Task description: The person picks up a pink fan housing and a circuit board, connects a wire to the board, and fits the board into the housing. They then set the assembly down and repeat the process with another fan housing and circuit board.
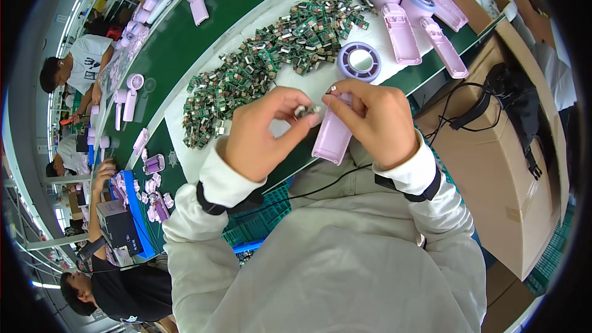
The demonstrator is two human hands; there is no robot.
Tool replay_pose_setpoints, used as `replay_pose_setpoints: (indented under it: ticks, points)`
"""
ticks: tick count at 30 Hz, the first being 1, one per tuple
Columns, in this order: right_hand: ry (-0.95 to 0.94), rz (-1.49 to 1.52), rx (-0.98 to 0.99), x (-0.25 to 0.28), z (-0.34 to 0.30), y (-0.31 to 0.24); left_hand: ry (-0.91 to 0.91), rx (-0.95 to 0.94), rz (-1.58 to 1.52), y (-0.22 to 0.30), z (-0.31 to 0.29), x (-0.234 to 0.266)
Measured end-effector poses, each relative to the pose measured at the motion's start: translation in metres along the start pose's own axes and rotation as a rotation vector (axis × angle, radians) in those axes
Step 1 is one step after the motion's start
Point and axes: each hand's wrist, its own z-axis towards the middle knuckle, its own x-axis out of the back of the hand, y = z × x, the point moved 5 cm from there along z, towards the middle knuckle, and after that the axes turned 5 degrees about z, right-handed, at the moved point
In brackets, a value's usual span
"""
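My left hand (pixel 264 131) is closed in a pinch around a small circuit board (pixel 307 111) with metal parts on it. My right hand (pixel 383 122) is closed too, its fingertips pinching a small white piece (pixel 333 89) over a pink handheld fan housing (pixel 333 139). The housing's round head (pixel 359 61), with a lavender ring, lies toward the white mat, and its open-looking handle points toward me across the table's near edge. Fingers of my right hand cover the middle of the housing. Beyond my hands spreads a big heap of green circuit boards (pixel 265 55) on the mat.
More pink fan housings (pixel 401 34) lie at the right end of the green table (pixel 209 40). A large cardboard box (pixel 493 166) with a black strap (pixel 521 108) stands at right. Left, a blue bin (pixel 139 213) sits near a co-worker's hand (pixel 103 174). A black cable crosses my lap.
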Motion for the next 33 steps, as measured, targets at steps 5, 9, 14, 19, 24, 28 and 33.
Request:
replay_pose_setpoints:
  ticks: [5,9,14,19,24,28,33]
  points:
    - [0.047,-0.03,0.056,-0.005,0.001,0.003,-0.145,0.034,-0.306,0.004,-0.01,-0.02]
    - [0.057,-0.024,0.178,-0.005,0.002,0.003,-0.18,0.08,-0.387,-0.004,-0.011,-0.024]
    - [-0.005,-0.073,0.221,-0.004,0.004,0.0,-0.144,0.118,-0.446,-0.012,-0.012,-0.022]
    - [-0.084,-0.097,0.144,-0.001,0.006,-0.004,-0.022,0.191,-0.507,-0.026,-0.005,-0.013]
    - [-0.043,-0.098,0.167,-0.002,0.005,-0.002,-0.01,0.223,-0.572,-0.024,0.001,-0.016]
    - [-0.003,-0.086,0.203,0.0,0.002,-0.001,-0.001,0.226,-0.586,-0.024,0.003,-0.019]
    - [-0.003,0.088,0.103,-0.001,-0.005,0.005,0.033,0.214,-0.648,-0.022,0.003,-0.023]
